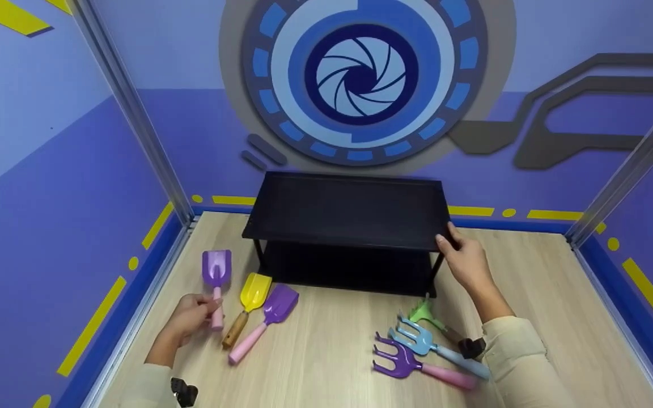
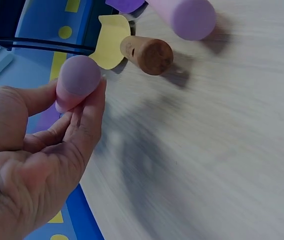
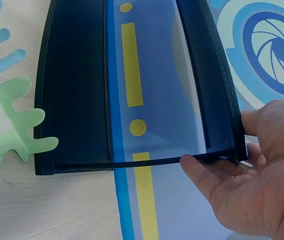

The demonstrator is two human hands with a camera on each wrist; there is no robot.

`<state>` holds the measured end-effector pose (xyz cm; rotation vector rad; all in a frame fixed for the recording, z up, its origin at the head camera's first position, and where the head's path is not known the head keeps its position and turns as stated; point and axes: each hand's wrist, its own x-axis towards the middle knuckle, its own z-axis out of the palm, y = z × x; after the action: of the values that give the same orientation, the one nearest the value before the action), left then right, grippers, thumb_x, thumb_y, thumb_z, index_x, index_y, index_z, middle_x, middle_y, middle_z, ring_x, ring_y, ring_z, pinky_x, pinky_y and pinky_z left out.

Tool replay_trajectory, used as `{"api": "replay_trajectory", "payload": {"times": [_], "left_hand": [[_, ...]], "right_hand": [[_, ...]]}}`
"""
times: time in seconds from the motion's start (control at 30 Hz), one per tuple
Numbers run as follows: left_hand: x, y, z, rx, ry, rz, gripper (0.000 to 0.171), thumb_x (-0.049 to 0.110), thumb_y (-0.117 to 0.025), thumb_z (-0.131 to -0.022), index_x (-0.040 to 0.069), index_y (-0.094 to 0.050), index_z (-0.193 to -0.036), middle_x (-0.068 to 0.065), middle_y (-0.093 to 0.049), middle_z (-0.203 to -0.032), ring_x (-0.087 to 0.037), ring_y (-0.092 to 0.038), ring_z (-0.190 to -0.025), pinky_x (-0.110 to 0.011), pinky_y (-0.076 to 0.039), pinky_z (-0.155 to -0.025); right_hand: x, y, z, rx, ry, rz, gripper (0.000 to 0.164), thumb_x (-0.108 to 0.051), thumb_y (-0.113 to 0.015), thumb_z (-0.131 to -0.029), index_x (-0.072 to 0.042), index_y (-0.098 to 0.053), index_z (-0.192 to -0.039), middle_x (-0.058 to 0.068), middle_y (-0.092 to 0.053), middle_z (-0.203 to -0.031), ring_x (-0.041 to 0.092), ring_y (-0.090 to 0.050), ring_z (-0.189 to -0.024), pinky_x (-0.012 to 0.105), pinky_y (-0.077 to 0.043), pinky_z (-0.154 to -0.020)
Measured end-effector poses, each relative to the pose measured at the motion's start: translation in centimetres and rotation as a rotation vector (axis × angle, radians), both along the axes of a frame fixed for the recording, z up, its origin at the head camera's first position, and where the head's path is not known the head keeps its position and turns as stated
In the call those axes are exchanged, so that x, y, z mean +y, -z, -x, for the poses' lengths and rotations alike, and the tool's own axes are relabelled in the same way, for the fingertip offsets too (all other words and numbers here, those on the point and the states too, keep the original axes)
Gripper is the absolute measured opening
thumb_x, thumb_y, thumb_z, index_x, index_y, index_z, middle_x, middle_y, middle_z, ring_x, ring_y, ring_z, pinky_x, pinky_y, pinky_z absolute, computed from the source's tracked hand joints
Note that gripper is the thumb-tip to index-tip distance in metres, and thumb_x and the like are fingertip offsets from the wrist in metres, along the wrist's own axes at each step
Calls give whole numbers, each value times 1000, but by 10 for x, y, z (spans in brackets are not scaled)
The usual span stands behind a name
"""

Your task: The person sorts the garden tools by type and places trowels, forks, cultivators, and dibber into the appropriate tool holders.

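Purple shovel (image 1: pixel 217 290), set off the left end of the black rack (image 1: pixel 349 212), is held in the left hand (image 1: pixel 189 314); thumb and fingers pinch the pink handle (image 1: pixel 216 323) narrowly, its butt jutting toward the person; whether the blade (image 1: pixel 216 263) touches the counter (image 1: pixel 326 357) cannot be told; the right hand (image 1: pixel 465 263) grips the rack's upper level at the right front corner, thumb and fingers close about the edge, which looks like steadying.

For handling the shovel with the rack braced, a firm pinch near the middle of the handle should serve best, since the blade end could swing; light pressure on the rack would likely spare it a nudge; the yellow shovel (image 1: pixel 254 292) and second purple shovel (image 1: pixel 278 305), lying in front of the rack's left end, seem near enough to be knocked, so a little clearance looks wise.

The held blade points away from the person, toward the wall (image 1: pixel 190 147) behind the rack; the shovel's long axis runs nearly front to back, roughly square to the rack's long front edge, whereas its two neighbours slant; the green rake (image 1: pixel 424 313), blue fork (image 1: pixel 423 341) and purple fork (image 1: pixel 403 362) lie in front of the rack's right end.
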<state>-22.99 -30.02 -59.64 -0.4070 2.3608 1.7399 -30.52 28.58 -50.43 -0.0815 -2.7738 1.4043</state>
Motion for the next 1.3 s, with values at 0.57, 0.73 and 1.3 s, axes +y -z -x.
{"api": "replay_trajectory", "payload": {"times": [0.57, 0.73, 1.3], "left_hand": [[10, -31, 12, 69, -25, -31, 43, 22, -61, -110, -14, -56, -134, -14, -66, -109, -17, -66, -91, -26, -62, -75], [15, -44, 14, 98, -58, -67, 44, 21, -61, -110, -14, -55, -135, -14, -64, -110, -18, -66, -91, -25, -62, -75], [26, -65, 24, 94, -133, -120, 52, 29, -60, -111, -10, -52, -144, -21, -59, -131, -20, -63, -101, -20, -60, -80]], "right_hand": [[-1, -2, -3, -15, 6, 11, 68, -48, -49, -113, -19, -25, -169, 24, -32, -171, 45, -34, -159, 59, -39, -125], [0, -2, -2, -19, 4, 15, 69, -50, -49, -112, -19, -24, -169, 24, -31, -172, 44, -34, -159, 58, -39, -125], [0, -1, 0, -43, 14, 38, 69, -50, -49, -112, -21, -23, -170, 21, -28, -174, 43, -32, -161, 56, -38, -127]]}}
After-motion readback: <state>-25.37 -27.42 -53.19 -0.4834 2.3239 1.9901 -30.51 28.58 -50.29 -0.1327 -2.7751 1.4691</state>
